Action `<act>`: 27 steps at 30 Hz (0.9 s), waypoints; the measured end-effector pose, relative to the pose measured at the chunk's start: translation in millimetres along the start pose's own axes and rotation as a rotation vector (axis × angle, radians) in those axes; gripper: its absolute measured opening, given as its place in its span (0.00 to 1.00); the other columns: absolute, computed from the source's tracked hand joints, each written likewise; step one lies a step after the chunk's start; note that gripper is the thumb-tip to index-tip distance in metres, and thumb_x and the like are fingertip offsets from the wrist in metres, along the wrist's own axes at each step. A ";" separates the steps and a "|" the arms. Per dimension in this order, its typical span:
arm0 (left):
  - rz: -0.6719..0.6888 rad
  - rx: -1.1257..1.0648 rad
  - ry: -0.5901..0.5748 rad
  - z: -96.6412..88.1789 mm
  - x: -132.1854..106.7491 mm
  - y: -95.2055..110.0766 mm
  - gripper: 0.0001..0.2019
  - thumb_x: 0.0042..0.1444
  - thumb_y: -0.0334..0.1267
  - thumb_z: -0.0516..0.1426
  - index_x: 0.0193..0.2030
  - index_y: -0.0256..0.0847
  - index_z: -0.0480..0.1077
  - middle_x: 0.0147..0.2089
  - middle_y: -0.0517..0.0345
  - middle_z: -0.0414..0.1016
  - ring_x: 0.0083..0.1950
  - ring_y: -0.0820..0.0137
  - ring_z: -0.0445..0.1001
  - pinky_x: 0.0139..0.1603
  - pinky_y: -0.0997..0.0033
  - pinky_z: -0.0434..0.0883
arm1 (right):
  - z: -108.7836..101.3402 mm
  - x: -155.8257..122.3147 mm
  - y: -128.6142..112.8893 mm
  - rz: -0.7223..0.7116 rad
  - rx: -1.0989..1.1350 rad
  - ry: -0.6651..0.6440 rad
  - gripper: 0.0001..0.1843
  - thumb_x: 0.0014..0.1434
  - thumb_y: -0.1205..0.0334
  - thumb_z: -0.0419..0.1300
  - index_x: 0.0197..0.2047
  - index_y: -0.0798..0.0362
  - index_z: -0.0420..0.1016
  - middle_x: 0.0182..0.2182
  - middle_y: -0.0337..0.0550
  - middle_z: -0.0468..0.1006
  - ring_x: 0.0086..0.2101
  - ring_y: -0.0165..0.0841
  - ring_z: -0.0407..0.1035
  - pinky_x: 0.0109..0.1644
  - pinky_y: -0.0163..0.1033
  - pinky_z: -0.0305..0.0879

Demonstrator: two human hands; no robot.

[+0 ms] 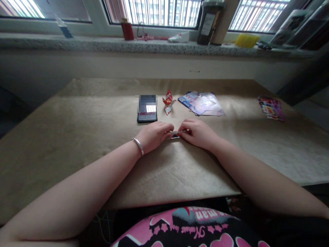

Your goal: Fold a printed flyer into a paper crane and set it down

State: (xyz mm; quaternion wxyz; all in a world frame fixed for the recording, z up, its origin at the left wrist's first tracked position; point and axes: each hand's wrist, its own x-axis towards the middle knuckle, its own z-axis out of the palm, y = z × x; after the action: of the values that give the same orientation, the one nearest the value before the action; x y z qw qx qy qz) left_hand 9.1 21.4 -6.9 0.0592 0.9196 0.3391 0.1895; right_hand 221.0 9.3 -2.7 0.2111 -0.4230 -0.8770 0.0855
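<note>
My left hand (155, 135), with a silver bangle at the wrist, pinches one end of a folded strip of printed paper (175, 136). The strip's other end is between the thumb and fingers of my right hand (199, 133). It lies low at the table surface, and only its narrow middle shows; my fingers cover both ends. Just beyond the hands sits a red and white folded paper piece (168, 102) with pointed ends. A phone (147, 116) lies to its left, partly blurred out.
A pile of shiny printed sheets (202, 103) lies right of the folded piece. Several colourful cards or packets (271, 108) are fanned at the far right of the tan-covered table (89, 137). On the windowsill (159, 47) stand a red container (127, 31), a dark bottle (207, 27) and a yellow sponge-like block (246, 40).
</note>
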 end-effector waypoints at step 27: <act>0.004 -0.133 -0.029 -4.7 0.2 0.5 0.06 0.58 0.35 0.53 0.38 0.37 0.69 0.36 0.54 0.72 0.39 0.68 0.67 0.42 0.70 0.66 | 3.7 1.1 7.0 0.341 0.512 0.023 0.13 0.54 0.58 0.58 0.39 0.56 0.76 0.22 0.36 0.72 0.23 0.26 0.61 0.28 0.33 0.58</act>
State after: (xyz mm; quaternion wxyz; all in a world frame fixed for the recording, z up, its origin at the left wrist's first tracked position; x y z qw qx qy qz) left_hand 7.7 21.0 -2.4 0.1245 0.9169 0.3230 0.1985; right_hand 223.7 14.6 -8.0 0.3031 -0.4983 -0.7409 0.3330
